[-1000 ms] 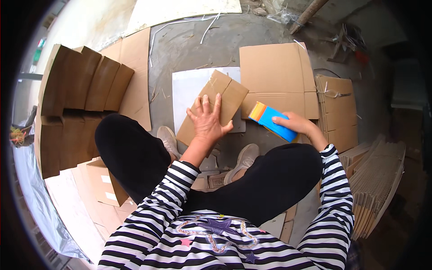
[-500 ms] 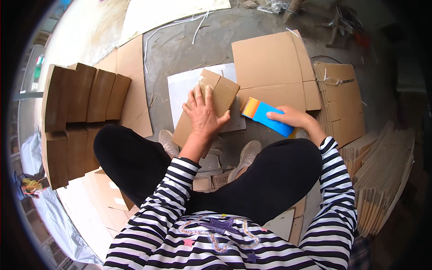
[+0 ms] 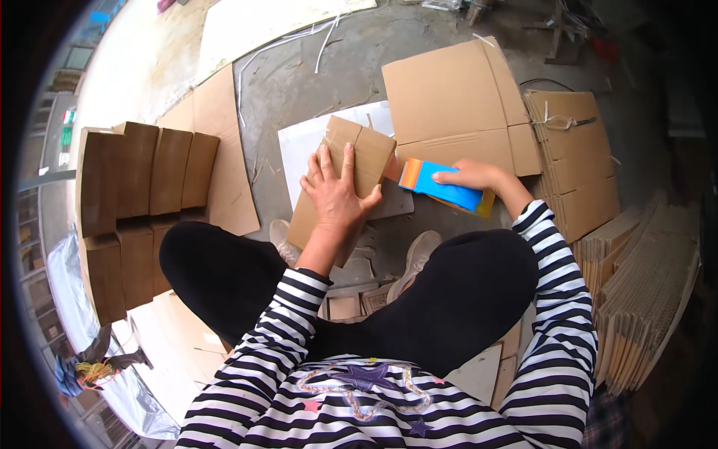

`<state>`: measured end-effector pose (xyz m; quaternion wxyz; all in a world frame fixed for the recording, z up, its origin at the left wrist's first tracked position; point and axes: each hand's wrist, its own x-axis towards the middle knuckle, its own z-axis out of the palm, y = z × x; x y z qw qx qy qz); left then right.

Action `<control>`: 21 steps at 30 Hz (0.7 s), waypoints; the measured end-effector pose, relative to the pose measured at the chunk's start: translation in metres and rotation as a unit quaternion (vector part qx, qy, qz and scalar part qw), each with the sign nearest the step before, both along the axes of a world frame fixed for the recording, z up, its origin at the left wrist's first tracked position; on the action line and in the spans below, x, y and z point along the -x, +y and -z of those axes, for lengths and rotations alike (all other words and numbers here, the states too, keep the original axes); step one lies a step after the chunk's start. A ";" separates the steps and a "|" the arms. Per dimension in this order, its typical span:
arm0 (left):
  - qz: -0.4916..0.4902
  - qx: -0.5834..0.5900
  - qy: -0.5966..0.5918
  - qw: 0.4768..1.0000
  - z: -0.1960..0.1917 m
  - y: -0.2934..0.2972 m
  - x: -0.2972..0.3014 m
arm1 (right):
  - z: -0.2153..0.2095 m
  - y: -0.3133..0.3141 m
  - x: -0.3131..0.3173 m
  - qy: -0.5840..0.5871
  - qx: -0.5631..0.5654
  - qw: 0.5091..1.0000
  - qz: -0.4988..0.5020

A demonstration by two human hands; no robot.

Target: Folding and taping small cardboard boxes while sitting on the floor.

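Note:
I sit on the ground with my legs bent, looking down. My left hand (image 3: pixel 334 196) lies flat, fingers spread, on a folded brown cardboard piece (image 3: pixel 370 153) that rests on the concrete in front of my shoes. My right hand (image 3: pixel 473 177) grips a blue and orange tape dispenser (image 3: pixel 437 185) just to the right of that cardboard, its orange end next to the cardboard's edge. A white sheet (image 3: pixel 303 146) lies under the cardboard.
Rows of folded brown boxes (image 3: pixel 138 179) stand at my left. A large flattened carton (image 3: pixel 449 93) lies beyond the dispenser. Tied stacks of flat cardboard (image 3: pixel 572 161) and corrugated sheets (image 3: pixel 643 292) sit at my right. Cardboard scraps (image 3: pixel 348 303) lie between my feet.
My left hand has stayed on the cardboard. My right hand has brought the dispenser slightly leftward toward the cardboard's edge. The view has shifted a little.

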<state>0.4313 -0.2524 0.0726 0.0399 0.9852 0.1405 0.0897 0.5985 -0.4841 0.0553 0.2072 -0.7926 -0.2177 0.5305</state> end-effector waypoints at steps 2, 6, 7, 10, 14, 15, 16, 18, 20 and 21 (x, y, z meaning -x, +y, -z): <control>-0.002 -0.003 -0.006 1.000 0.001 0.004 0.003 | -0.004 0.024 -0.005 0.006 0.011 1.000 -0.026; -0.004 0.001 -0.006 1.000 0.000 0.005 0.002 | -0.019 0.060 -0.006 0.024 0.036 0.999 -0.018; -0.006 0.004 -0.006 1.000 0.000 0.005 0.002 | -0.016 0.066 -0.004 0.029 0.038 0.999 -0.019; -0.006 0.013 0.004 1.000 0.000 0.000 0.000 | 0.014 0.081 0.009 -0.062 0.076 0.993 -0.058; -0.009 0.022 0.006 1.000 0.000 0.000 0.001 | 0.040 0.045 0.016 -0.023 0.065 0.995 0.074; -0.013 0.018 0.010 1.000 0.000 0.002 0.001 | 0.046 0.033 0.015 0.031 0.044 0.988 0.147; -0.016 0.013 0.014 1.000 0.000 0.003 0.001 | 0.052 0.018 0.021 0.013 0.025 0.977 0.211; -0.027 0.017 0.020 0.999 -0.001 0.006 0.002 | 0.048 0.009 0.041 -0.003 0.003 0.963 0.270; -0.036 0.022 0.026 0.999 -0.002 0.010 0.003 | 0.029 0.006 0.052 -0.104 -0.052 0.925 0.361; -0.036 0.058 0.014 0.998 -0.003 0.011 0.001 | 0.031 0.002 0.050 -0.107 -0.050 0.926 0.359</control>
